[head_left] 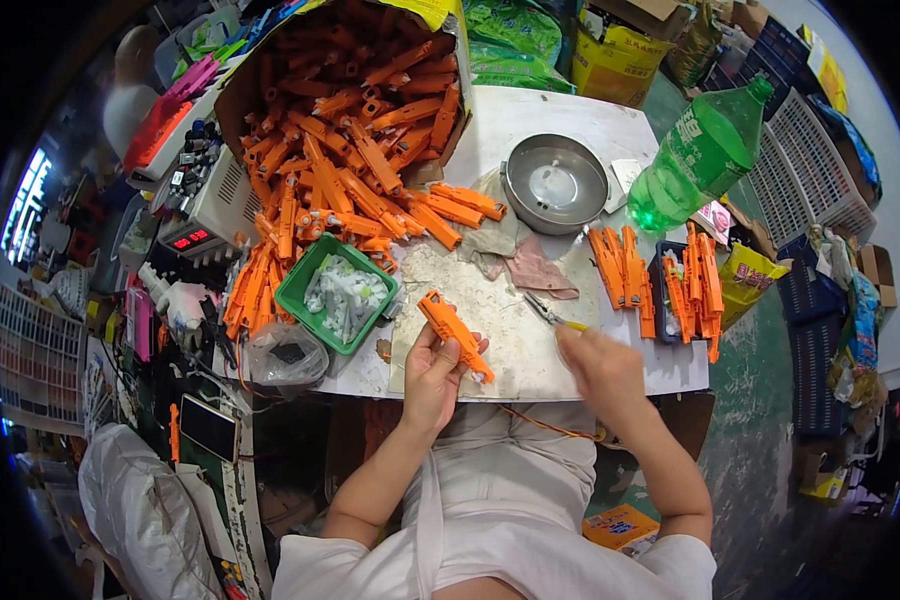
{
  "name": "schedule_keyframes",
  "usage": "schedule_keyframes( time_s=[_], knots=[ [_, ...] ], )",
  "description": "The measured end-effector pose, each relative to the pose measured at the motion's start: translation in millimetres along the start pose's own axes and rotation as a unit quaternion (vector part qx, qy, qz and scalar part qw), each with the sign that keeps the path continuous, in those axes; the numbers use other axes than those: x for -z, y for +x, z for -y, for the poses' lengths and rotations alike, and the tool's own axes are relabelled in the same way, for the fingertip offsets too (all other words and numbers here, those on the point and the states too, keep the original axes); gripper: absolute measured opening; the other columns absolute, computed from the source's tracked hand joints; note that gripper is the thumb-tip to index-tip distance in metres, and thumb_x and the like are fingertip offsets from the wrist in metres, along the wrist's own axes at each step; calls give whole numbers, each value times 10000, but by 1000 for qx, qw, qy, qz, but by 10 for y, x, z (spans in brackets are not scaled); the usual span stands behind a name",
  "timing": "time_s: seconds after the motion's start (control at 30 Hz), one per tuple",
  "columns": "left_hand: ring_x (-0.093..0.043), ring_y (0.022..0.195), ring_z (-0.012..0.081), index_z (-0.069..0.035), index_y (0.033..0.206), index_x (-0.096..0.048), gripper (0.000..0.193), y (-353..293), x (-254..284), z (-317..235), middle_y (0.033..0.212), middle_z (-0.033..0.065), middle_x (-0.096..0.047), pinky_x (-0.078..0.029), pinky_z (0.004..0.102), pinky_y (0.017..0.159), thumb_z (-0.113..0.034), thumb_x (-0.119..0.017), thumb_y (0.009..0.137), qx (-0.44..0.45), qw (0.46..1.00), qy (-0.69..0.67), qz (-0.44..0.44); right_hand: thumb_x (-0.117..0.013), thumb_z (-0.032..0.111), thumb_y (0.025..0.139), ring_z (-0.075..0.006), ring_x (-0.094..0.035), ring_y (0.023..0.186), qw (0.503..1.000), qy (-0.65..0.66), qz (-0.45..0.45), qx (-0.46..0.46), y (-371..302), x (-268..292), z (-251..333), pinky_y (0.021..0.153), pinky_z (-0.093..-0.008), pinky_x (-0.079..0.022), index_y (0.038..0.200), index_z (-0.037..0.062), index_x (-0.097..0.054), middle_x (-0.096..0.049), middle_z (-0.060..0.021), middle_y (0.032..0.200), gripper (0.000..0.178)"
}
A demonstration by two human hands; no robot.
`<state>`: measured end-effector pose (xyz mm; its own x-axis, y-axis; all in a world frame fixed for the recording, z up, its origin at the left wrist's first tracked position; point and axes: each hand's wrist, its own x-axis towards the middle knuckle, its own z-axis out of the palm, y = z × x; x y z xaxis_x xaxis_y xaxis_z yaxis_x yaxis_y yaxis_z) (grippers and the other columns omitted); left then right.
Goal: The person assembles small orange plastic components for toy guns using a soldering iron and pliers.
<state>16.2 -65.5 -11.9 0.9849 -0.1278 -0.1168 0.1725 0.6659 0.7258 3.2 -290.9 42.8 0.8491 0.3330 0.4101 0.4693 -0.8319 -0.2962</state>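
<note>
My left hand (435, 375) is closed around a long orange plastic part (452, 335), held tilted over the near edge of the worktable (425, 285). A small whitish bit shows at the part's lower end. To the right, my right hand (605, 375) grips a pair of pliers (543, 308) with yellow handles. The metal jaws point up and left, away from the orange part and not touching it. My fingers hide most of the handles. Beside my left hand stands a green bin (288, 300) of small white pieces (345, 295).
A large box (232, 100) spills many orange parts onto the table. Beyond my hands are a metal bowl (556, 190), a pink cloth (540, 270) and a green bottle (692, 160). More orange parts (620, 265) lie at right, some in a dark bin (660, 275).
</note>
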Motion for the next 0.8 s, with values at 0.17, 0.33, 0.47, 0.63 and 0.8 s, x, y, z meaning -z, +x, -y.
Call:
schedule_keyframes(
  time_s=[0.17, 0.33, 0.47, 0.63, 0.8],
  knots=[
    [-563, 1077, 209, -32, 1368, -350, 480, -21, -66, 112, 1183, 104, -546, -440, 387, 986, -95, -533, 928, -5, 998, -59, 14, -656, 138, 804, -250, -563, 896, 990, -103, 12, -97, 204, -159, -163, 753, -355, -438, 1075, 78, -627, -594, -102, 890, 279],
    [-494, 1157, 168, -42, 1389, -338, 511, -36, -146, 260, 1258, 75, -502, -405, 301, 977, -92, -545, 925, -29, 997, -73, 4, -665, 139, 804, -289, -562, 964, 957, 279, 23, -73, 233, -363, 423, 861, -346, -424, 1139, 46, -602, -623, -128, 998, 354],
    [-422, 1242, 172, -29, 1416, -299, 579, -105, -96, 152, 1274, 83, -475, -292, 325, 1071, -106, -573, 911, -41, 998, 48, -14, -658, 131, 806, -282, -550, 1002, 945, 308, 41, -98, 209, -460, 439, 895, -379, -408, 1130, 37, -600, -620, -128, 960, 343],
    [-402, 1252, 216, 29, 1388, -315, 617, -264, 224, -232, 1348, 111, -388, -265, 342, 1086, -93, -621, 867, -209, 938, 270, -55, -665, 106, 777, -263, -535, 1004, 991, 124, 42, 22, 212, -441, 360, 894, -373, -397, 1080, 51, -620, -608, -98, 932, 312],
    [-491, 1149, 275, 7, 1213, -534, 396, -328, 263, -449, 1188, 137, -513, -368, 351, 991, -83, -636, 841, -264, 806, 525, -66, -689, 122, 749, -273, -507, 1023, 959, 256, 108, -48, 218, -488, 170, 917, -401, -371, 1066, 85, -623, -569, -77, 980, 326]
  ],
)
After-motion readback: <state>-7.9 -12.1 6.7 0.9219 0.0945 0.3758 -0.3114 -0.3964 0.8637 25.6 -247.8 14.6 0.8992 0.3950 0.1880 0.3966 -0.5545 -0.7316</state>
